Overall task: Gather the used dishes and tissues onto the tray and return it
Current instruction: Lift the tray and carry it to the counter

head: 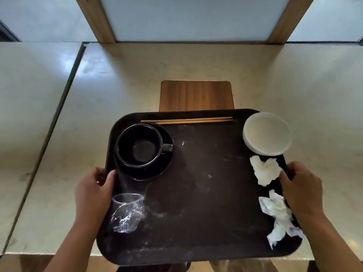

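A dark brown tray [204,193] is held above the table's near edge. My left hand [94,191] grips its left rim and my right hand [302,191] grips its right rim. On the tray a black cup [138,145] sits on a black saucer [157,169] at the far left. A crushed clear plastic cup [126,213] lies near my left hand. Wooden chopsticks [186,120] lie along the far rim. A white bowl [267,133] sits at the far right corner. Two crumpled white tissues [265,170] [279,216] lie along the right side.
A beige stone table [196,65] spreads under and beyond the tray, with a seam [64,99] on the left. A wooden board [196,95] lies just past the tray. A wood-framed panel [190,18] stands at the table's far edge.
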